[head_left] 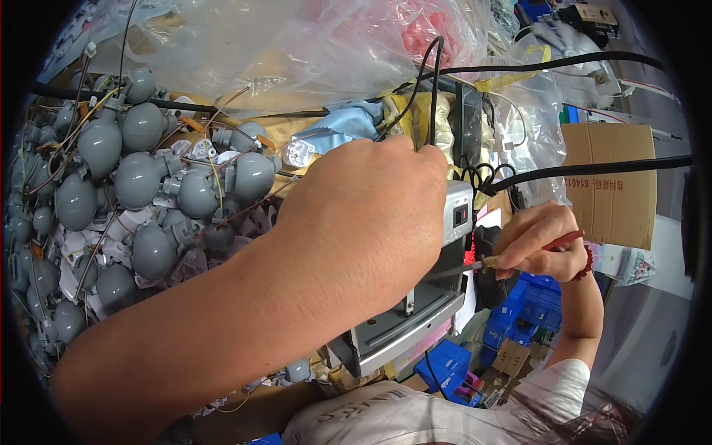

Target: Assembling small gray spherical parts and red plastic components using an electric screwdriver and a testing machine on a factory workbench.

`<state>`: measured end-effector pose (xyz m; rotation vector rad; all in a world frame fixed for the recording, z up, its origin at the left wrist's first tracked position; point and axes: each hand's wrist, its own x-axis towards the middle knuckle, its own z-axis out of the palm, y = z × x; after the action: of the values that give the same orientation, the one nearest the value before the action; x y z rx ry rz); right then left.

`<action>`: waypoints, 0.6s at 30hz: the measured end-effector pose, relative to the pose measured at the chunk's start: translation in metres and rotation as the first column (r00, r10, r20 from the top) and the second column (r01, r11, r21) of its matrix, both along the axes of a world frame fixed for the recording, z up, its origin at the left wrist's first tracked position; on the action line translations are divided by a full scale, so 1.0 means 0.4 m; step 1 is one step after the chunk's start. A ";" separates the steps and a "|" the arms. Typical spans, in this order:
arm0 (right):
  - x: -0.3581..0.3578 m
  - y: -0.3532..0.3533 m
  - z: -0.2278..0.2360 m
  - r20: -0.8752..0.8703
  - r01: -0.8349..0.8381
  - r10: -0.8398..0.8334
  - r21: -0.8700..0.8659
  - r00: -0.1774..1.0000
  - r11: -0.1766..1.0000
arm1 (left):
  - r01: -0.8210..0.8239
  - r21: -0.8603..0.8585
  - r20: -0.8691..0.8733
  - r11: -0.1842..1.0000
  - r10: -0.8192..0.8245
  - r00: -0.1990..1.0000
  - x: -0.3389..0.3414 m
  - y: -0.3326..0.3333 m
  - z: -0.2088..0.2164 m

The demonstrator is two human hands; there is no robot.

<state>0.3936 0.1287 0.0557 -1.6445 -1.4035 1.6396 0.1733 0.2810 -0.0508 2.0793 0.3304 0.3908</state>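
Note:
My left hand (371,215) is over a grey metal machine (400,330), its back toward me. Its fingers are hidden, so what they touch cannot be seen. On the machine's right side is a black rocker switch (460,215) with a bit of red. My right hand (545,241) pinches a slim red-handled tool (564,239) with a brass-coloured collar. From the collar a thin dark shaft points left into the machine's opening; its tip is not clear, and I cannot tell the tool's exact kind.
Many grey round lamp-like parts (139,180) with thin wires are heaped at left. Clear plastic bags (274,52) lie behind. Black cables (593,167) cross at right, by a cardboard box (612,185). Blue bins (447,365) stand lower down.

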 end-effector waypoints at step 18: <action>-0.031 -0.038 0.028 0.238 -0.175 0.132 0.167 0.962 0.970 | -0.008 -0.006 0.022 1.000 0.008 1.000 0.009 -0.006 -0.007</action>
<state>0.3814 0.1135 0.0670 -1.6882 -1.7808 1.3824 0.1767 0.2785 -0.0534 2.0672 0.3266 0.4174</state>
